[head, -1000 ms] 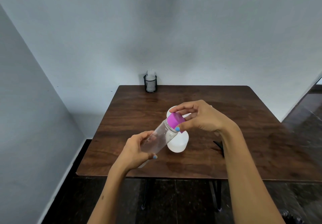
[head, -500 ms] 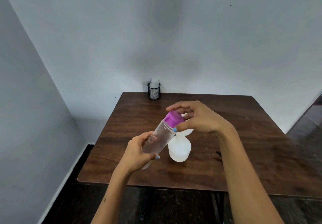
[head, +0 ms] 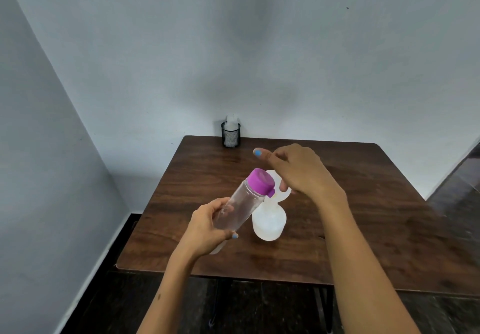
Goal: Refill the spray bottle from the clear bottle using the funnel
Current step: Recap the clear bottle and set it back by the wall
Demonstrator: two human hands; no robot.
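Observation:
My left hand (head: 205,227) grips the clear bottle (head: 241,206) around its lower body and holds it tilted, top pointing up and right. The purple cap (head: 260,184) sits on the bottle. My right hand (head: 301,172) hovers just beyond the cap with thumb and fingers loosely spread, holding nothing. Below it a white funnel (head: 275,176) sits in the neck of the translucent white spray bottle (head: 268,223), which stands upright on the wooden table (head: 363,216). My right fingers hide part of the funnel.
A black mesh cup (head: 230,134) with something white in it stands at the table's back edge against the wall. A wall runs close along the left side. Dark floor lies below the table's near edge.
My right hand has let go of the purple cap and lifted up and to the right. The bottle stays tilted in my left hand. The view has tipped slightly upward.

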